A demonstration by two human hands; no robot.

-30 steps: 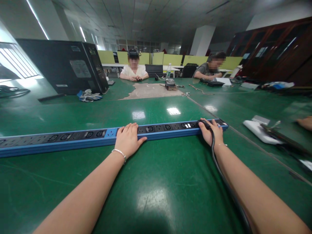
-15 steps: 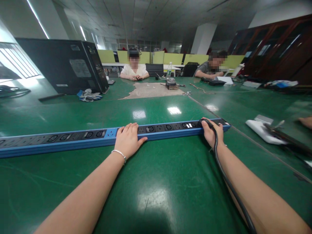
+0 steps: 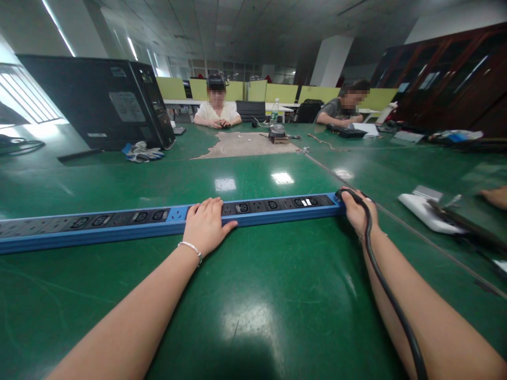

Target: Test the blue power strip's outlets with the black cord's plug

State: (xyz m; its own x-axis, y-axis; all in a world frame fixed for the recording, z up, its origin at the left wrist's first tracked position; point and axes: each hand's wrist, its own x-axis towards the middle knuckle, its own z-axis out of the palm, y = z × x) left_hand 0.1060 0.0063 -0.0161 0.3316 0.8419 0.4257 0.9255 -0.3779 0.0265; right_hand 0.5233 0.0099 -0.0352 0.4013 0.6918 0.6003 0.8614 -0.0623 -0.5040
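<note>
A long blue power strip (image 3: 273, 217) with a black socket face lies across the green table. My left hand (image 3: 204, 224) grips its middle, fingers over the socket face and thumb along the front side. At the strip's right end, my right hand (image 3: 359, 211) is closed on a black plug (image 3: 344, 193), whose face is turned away and hidden. From it a thick black cable (image 3: 382, 285) hangs over my wrist and runs down along my forearm. Whether the plug touches the strip, I cannot tell.
A black computer case (image 3: 99, 105) stands at the left, with work gloves (image 3: 142, 152) beside it. Across the table (image 3: 253, 274) sit two people, a bottle (image 3: 274, 112) between them. A white device (image 3: 430, 214) lies at the right, near another person's hand (image 3: 495, 197).
My right hand has moved right along the strip with the plug and cable, from beside the last sockets to the strip's end. The left hand stays on the strip.
</note>
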